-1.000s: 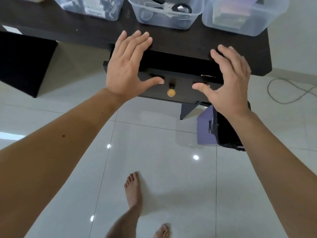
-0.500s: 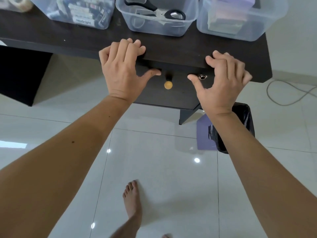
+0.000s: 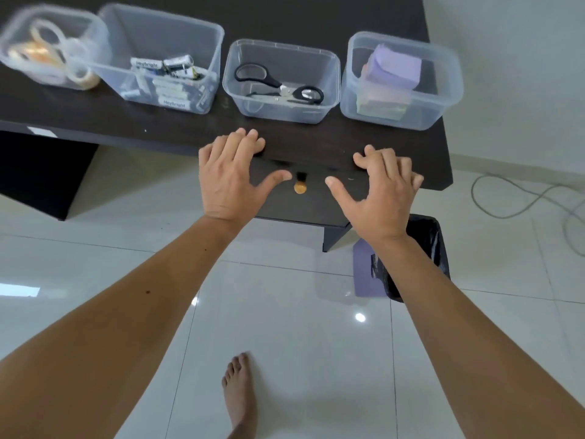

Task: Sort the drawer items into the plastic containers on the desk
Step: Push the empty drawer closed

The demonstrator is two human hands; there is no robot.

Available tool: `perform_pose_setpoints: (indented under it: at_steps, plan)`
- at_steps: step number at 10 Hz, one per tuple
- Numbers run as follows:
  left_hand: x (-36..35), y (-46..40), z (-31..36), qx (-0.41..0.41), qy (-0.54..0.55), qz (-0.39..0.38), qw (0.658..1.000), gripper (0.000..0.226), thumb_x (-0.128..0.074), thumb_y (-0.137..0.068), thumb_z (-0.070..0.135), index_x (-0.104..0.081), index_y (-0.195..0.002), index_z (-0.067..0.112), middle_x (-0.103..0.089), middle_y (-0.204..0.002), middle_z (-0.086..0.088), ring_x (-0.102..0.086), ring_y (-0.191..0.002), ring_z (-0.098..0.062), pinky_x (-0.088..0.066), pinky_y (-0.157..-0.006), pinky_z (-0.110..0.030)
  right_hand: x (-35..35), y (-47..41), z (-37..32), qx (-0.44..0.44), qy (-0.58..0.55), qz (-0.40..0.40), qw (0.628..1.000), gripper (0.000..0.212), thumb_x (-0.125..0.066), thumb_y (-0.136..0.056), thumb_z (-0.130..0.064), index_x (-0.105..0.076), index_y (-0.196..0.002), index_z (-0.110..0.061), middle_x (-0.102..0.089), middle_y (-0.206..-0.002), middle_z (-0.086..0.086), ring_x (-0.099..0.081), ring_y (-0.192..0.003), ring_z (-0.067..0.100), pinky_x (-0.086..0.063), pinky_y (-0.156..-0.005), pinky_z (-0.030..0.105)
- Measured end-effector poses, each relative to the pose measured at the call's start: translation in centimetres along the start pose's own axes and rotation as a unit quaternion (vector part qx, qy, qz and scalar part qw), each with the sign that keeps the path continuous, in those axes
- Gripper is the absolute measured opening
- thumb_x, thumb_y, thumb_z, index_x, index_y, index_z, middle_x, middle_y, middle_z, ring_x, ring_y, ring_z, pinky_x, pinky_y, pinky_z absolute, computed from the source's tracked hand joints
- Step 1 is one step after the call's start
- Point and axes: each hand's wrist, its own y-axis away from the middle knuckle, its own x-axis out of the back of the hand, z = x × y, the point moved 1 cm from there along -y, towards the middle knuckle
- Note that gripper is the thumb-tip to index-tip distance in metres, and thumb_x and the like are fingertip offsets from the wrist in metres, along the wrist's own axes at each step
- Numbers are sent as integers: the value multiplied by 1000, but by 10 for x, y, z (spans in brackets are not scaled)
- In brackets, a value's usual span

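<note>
The dark drawer [image 3: 311, 201] with a round brass knob [image 3: 299, 187] sits flush under the dark desk [image 3: 316, 14]. My left hand [image 3: 229, 179] and my right hand [image 3: 380, 194] rest with spread fingers on the desk's front edge, one on each side of the knob, holding nothing. Several clear plastic containers stand in a row on the desk: one with tape rolls [image 3: 47, 49], one with batteries [image 3: 164, 71], one with black-handled scissors [image 3: 280, 83], and one with purple paper pads [image 3: 399, 79].
A black bin lined with a bag [image 3: 424, 245] stands on the white tiled floor under the desk's right end, with a purple panel [image 3: 364, 274] beside it. A grey cable [image 3: 519, 198] loops on the floor at the right. My bare foot [image 3: 240, 394] is below.
The drawer has gone from partly pulled out to flush with the desk as both hands pushed forward. The view has tilted up, showing all the containers.
</note>
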Motion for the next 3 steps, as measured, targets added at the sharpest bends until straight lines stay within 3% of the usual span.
perform_pose_setpoints:
  at_steps: [1, 2, 3]
  plan:
    - [10, -5, 3, 40, 38, -28, 998, 48, -63, -99, 57, -74, -117, 14, -74, -119, 0, -65, -123, -26, -43, -97, -40, 8, -1, -6, -32, -32, -15, 999, 43, -58, -100, -59, -73, -115, -21, -68, -117, -3, -59, -104, 27, -38, -82, 41]
    - [17, -16, 2, 71, 78, -68, 992, 28, -68, -99, 42, -78, -107, 17, -76, -115, 2, -66, -122, -24, -45, -93, -41, 11, -8, -11, -43, -31, -30, 998, 35, -62, -101, -52, -74, -111, -21, -68, -116, -4, -59, -101, 28, -42, -79, 42]
    - [24, -22, 5, 86, 70, -114, 987, 23, -75, -95, 37, -79, -105, 17, -76, -112, 2, -67, -116, -26, -49, -89, -43, 18, -10, -16, -61, -26, -57, 996, 32, -64, -99, -49, -73, -108, -20, -67, -112, -4, -58, -98, 29, -43, -77, 42]
